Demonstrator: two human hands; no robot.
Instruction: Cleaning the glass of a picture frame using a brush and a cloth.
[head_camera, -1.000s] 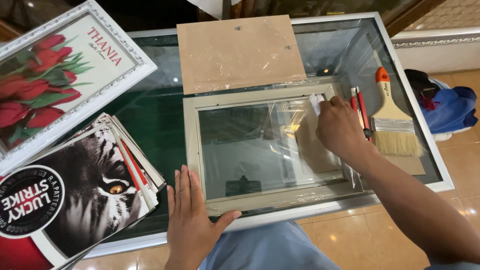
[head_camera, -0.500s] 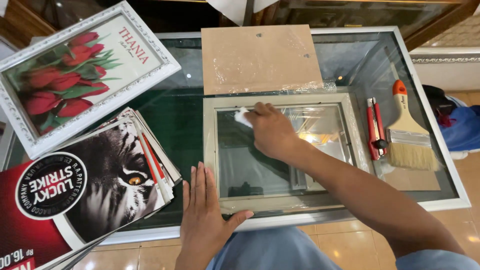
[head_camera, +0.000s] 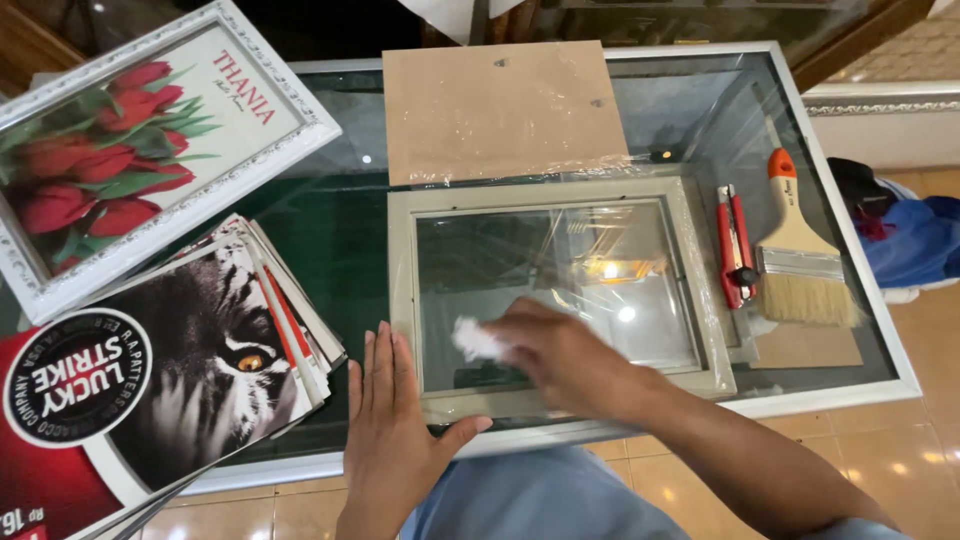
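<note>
Glass table bore a stack of posters, a brown board and a pale picture frame lying flat at centre. Left hand lay open, pressing the frame's lower-left corner. Right hand pinched a white tissue on the frame's glass.

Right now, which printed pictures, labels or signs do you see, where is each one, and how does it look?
Framed print: far left, tilted, white frame, red tulips, green leaves.
Poster stack: near left, beside the left hand; top sheet shows a black-and-white tiger with an orange eye, and a round black, white and red logo.
</note>
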